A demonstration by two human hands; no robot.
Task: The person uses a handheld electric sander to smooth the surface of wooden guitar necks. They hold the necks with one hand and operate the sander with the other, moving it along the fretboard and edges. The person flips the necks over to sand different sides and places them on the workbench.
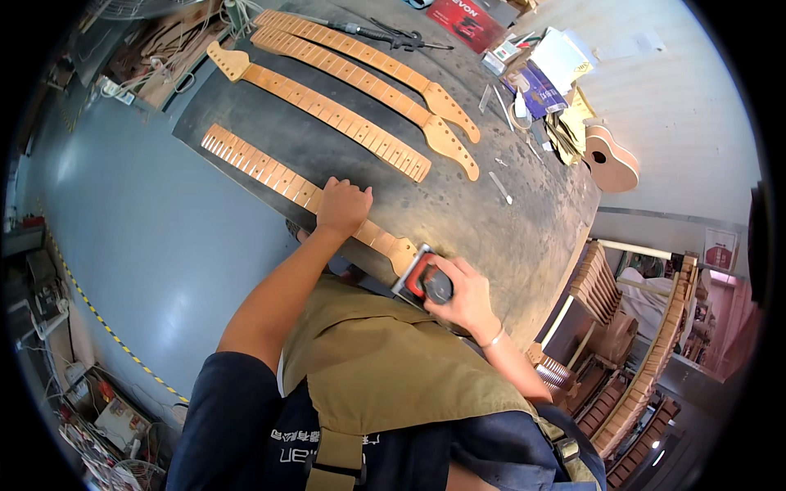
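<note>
Left hand (pixel 344 204): fingers spread flat, pressing down on the nearest guitar neck (pixel 278 178).
Right hand (pixel 465 295): fingers wrapped around a red-and-black sander (pixel 426 280), at the neck's headstock end.
Neck: lies along the near edge of the dark workbench (pixel 491 237).
Beyond: three more necks (pixel 360 86) lie side by side.

A flat red carton (pixel 467 20) with white lettering is lying at twelve o'clock on the far end of the dark workbench (pixel 508 237). Toward one o'clock, a blue-and-purple box (pixel 536 88) is sitting among white paper packets (pixel 561 56), with a small white bottle (pixel 521 105) standing just beside it. At three o'clock, a red-and-white sign (pixel 720 250) is hanging on the far wall.
</note>
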